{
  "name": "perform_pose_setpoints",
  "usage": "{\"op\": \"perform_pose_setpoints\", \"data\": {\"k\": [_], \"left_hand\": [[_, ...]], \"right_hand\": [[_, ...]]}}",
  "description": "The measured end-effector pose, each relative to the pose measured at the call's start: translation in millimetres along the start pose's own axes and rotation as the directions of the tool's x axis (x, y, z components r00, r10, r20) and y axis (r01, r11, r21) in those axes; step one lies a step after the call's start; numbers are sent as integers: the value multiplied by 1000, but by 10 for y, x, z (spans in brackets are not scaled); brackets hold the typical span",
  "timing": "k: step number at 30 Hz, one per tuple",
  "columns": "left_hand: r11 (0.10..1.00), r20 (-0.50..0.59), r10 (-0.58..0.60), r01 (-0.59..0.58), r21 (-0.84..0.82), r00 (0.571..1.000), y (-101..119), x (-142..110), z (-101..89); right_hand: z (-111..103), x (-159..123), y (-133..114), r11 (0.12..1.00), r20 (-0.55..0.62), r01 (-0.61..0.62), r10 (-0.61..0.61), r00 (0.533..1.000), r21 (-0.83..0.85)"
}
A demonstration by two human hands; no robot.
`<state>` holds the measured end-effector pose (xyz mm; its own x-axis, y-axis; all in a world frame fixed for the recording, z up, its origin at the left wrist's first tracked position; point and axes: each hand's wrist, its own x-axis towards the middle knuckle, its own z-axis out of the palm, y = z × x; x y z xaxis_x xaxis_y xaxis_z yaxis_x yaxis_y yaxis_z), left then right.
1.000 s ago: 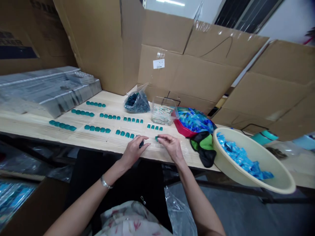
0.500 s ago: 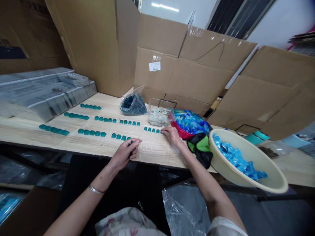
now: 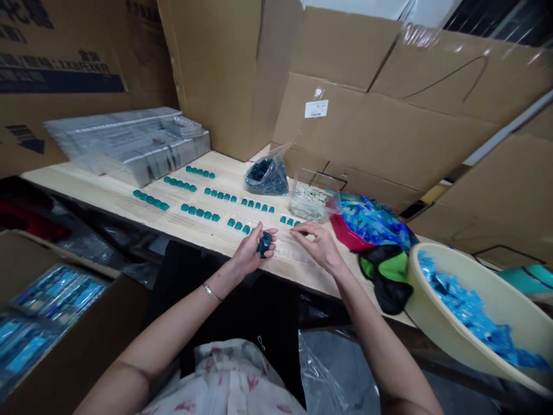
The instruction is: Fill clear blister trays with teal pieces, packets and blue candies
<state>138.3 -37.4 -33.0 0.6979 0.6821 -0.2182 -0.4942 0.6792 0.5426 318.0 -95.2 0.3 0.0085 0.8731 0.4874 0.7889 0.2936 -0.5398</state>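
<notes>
Since the earlier frame, right hand [image 3: 318, 245] has come closer to left hand [image 3: 249, 250], which has rolled to show its handful. From where I'm standing: cardboard wall [image 3: 380, 135] up top, white label [image 3: 317, 109] too small to read; carton [image 3: 86, 109], upper left, printed "1X8托X6只". Bench [image 3: 233, 165] across middle. Left grip clenched round dark teal pieces [image 3: 264, 245], center; right fingertips bent together, can't tell if holding anything. Pieces lie left, slightly lower; nearest teal row [image 3: 290, 221], long axis left-to-right, just above right grip, right hand nearer.

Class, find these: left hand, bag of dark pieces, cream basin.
Left hand [image 3: 249, 251]: head view, middle of hand.
Bag of dark pieces [image 3: 270, 181]: head view, front side.
Cream basin [image 3: 502, 298]: head view, inner wall.
</notes>
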Motion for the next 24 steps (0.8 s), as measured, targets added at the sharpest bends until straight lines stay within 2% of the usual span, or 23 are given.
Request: {"op": "perform_pose_setpoints", "data": {"k": [3, 8, 12, 14, 17, 20, 24], "left_hand": [[993, 65, 44, -51, 109, 997, -47, 1, 39], [960, 83, 78, -97, 261, 993, -59, -12, 77], [943, 112, 99, -129, 307, 989, -22, -40, 54], [926, 142, 116, -159, 343, 983, -11, -57, 40], [880, 164, 156, -213, 425, 974, -15, -67, 25], [823, 147, 173, -225, 522, 974, -29, -54, 16], [755, 156, 128, -198, 625, 979, -33, -47, 18]], "right_hand": [[147, 18, -307, 997, 109, 35, -42, 993, 63], [277, 81, -296, 997, 157, 27, -39, 987, 77], [288, 84, -248, 963, 135, -142, 113, 984, 228], [295, 63, -246, 915, 155, -232, 190, 969, 329], [315, 17, -245, 847, 151, -296, 256, 955, 441], [322, -20, -238, 847, 87, -298, 289, 953, 441], [300, -36, -210, 918, 62, -189, 179, 982, 349]]}}
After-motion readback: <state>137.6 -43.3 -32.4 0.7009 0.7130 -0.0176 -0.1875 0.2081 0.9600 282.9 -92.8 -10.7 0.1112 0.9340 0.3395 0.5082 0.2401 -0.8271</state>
